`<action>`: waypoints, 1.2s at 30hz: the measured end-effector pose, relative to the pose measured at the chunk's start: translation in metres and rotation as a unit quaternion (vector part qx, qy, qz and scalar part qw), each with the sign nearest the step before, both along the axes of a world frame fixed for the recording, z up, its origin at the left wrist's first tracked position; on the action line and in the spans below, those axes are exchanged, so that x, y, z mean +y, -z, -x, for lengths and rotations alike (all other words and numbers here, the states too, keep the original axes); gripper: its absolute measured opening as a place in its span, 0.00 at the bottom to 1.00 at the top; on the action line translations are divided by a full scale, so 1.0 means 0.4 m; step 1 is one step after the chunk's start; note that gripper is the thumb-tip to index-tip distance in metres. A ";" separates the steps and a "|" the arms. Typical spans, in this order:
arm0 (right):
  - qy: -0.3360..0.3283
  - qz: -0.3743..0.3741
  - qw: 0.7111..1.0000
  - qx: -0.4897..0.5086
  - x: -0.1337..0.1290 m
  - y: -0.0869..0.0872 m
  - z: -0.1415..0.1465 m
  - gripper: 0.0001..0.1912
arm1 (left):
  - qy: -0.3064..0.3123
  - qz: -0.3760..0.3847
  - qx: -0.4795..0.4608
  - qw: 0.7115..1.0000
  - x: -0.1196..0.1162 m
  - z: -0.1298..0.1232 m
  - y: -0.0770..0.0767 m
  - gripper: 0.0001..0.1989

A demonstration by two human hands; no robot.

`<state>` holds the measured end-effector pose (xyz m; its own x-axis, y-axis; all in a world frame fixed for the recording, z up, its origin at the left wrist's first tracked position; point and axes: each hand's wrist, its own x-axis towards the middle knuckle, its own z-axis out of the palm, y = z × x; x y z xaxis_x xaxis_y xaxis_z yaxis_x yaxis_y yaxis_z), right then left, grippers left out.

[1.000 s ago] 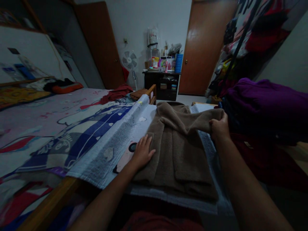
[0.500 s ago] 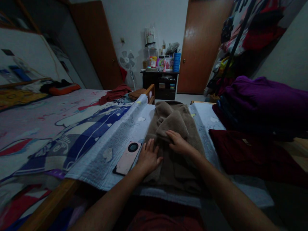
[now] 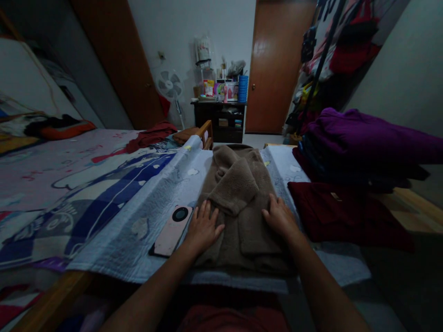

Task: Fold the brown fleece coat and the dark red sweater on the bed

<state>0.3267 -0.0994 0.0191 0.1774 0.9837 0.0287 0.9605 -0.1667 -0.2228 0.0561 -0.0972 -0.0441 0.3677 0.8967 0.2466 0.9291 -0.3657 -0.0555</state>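
A brown fleece garment (image 3: 233,184), partly folded with its sleeves laid across the front, lies on a light blue quilted cloth (image 3: 166,184). Flat on its left edge rests my left hand (image 3: 204,226), fingers spread and holding nothing. On the garment's right edge is my right hand (image 3: 279,216), with its fingers apart and slightly bent, touching the fabric. A pink phone (image 3: 171,230) with a round black camera ring lies face down just left of my left hand.
Dark red folded clothing (image 3: 346,214) lies to the right, before a stack topped by a purple garment (image 3: 374,136). At left is a bed with a patterned blanket (image 3: 114,193). A fan (image 3: 170,85) and a dark cabinet (image 3: 219,122) stand at the back.
My right hand has moved from the sleeve in the middle to the garment's right edge. The left hand stays on the left edge. The view has shifted slightly to the right.
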 end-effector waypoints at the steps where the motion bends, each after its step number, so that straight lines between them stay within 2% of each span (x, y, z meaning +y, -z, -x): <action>1: 0.009 0.013 1.000 0.013 -0.007 0.002 -0.013 0.32 | 0.000 -0.002 0.001 1.000 0.000 0.000 0.001 0.31; 4: -0.003 0.013 0.996 0.083 -0.023 -0.010 -0.037 0.30 | 0.000 -0.002 0.006 1.000 -0.001 -0.002 -0.001 0.30; 6: -0.034 0.005 0.985 0.168 -0.034 -0.030 -0.036 0.29 | -0.003 -0.001 0.010 1.000 -0.002 -0.002 -0.003 0.30; 9: -0.112 -0.003 0.948 0.298 -0.058 -0.061 0.000 0.30 | -0.004 -0.006 0.015 1.000 -0.002 -0.003 -0.004 0.30; 11: -0.171 -0.019 0.927 0.333 -0.077 -0.072 0.044 0.32 | -0.004 -0.011 0.015 1.000 -0.002 -0.002 -0.004 0.30; 13: -0.205 -0.023 0.924 0.323 -0.095 -0.069 0.093 0.36 | -0.004 -0.013 0.020 1.000 -0.001 -0.002 -0.003 0.30; 16: -0.201 -0.004 0.940 0.275 -0.108 -0.047 0.154 0.39 | -0.003 -0.012 0.034 0.999 0.000 -0.001 -0.004 0.29; 21: -0.188 0.010 0.958 0.215 -0.103 -0.007 0.193 0.40 | -0.001 -0.008 0.043 0.999 -0.006 -0.003 -0.010 0.29; 26: -0.204 0.001 0.946 0.253 -0.099 -0.012 0.156 0.38 | -0.003 0.023 0.043 0.999 -0.026 -0.012 -0.026 0.28; 29: -0.212 -0.019 0.928 0.306 -0.100 -0.045 0.099 0.28 | 0.006 0.064 0.025 0.998 -0.049 -0.015 -0.042 0.29; 31: -0.204 -0.016 0.928 0.311 -0.103 -0.070 0.053 0.21 | 0.021 0.100 0.007 0.995 -0.069 -0.013 -0.055 0.30; 33: -0.191 0.008 0.942 0.276 -0.107 -0.088 0.006 0.21 | 0.049 0.137 -0.015 0.989 -0.092 -0.007 -0.070 0.32; 36: -0.183 0.081 0.967 0.160 -0.117 -0.101 -0.049 0.17 | 0.100 0.193 -0.042 0.975 -0.126 0.009 -0.095 0.38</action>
<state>0.3464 -0.1462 0.0593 -0.2084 0.9694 -0.1293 0.8479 0.1132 -0.5179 0.0524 -0.1476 -0.0061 0.5385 0.8406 -0.0579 0.8318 -0.5193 0.1960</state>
